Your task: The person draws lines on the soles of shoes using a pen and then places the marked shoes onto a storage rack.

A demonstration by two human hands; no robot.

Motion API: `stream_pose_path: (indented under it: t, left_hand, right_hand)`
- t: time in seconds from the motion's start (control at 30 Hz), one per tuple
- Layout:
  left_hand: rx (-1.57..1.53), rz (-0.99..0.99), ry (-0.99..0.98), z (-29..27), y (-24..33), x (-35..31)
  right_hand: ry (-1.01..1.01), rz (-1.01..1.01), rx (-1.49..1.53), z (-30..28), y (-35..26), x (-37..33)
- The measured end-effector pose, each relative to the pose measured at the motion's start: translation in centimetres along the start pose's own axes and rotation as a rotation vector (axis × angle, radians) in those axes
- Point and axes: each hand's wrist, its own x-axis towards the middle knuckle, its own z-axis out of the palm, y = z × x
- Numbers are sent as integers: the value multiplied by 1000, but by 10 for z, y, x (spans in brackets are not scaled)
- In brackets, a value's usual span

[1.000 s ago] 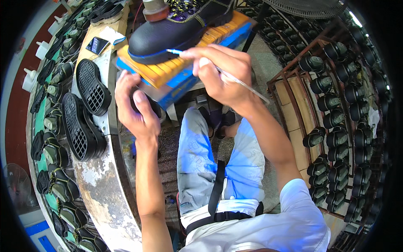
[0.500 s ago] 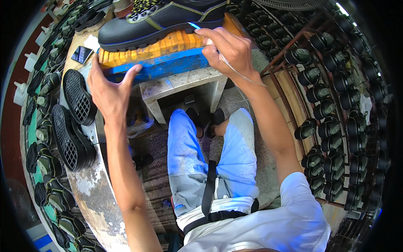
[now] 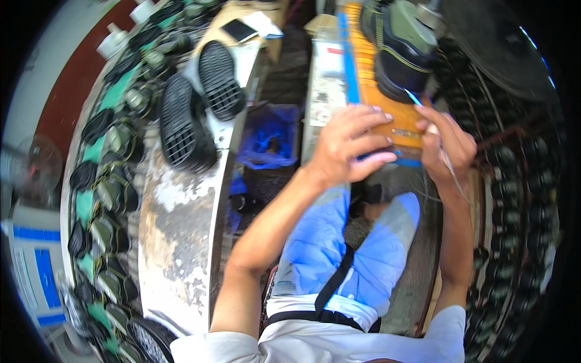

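A black safety shoe (image 3: 402,71) with yellow stitching and a grey-green collar stands on an orange ribbed block (image 3: 396,126) with blue edges. Its heel faces me. My right hand (image 3: 446,142), closed, pinches a thin pen-like tool (image 3: 413,97) with a pale blue tip. That tip is at the lower edge of the heel; whether it touches is unclear. A thin white cord runs from this hand along the wrist. My left hand (image 3: 354,144) lies over the block's near left corner, fingers stretched and thumb apart.
Two black soles (image 3: 187,124) and a dark phone (image 3: 238,29) lie on the worn bench at left. Beyond it runs a row of shoes (image 3: 115,195) on green. A bin with a blue liner (image 3: 269,136) stands between bench and block. Shoe racks (image 3: 507,212) fill the right.
The block and shoe have swung from lying crosswise to pointing away from me. My left hand has moved right to the near end. The view has also shifted, with the bench further right.
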Motion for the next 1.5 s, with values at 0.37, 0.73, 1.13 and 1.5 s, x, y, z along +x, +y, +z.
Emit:
stream_pose_path:
  t: [0.37, 0.73, 1.13, 1.5]
  left_hand:
    - [344, -476, 200, -78, -54, -18]
    - [362, -639, 130, -55, -64, 1]
    - [190, -597, 80, -80, -144, -5]
    - [-171, -893, 156, -80, -198, 22]
  right_hand:
    - [133, -10, 130, 69, -10, 32]
    - [220, 107, -35, 65, 34, 32]
    - [249, 161, -168, 3, 65, -7]
    - [350, 140, -155, -81, 47, -9]
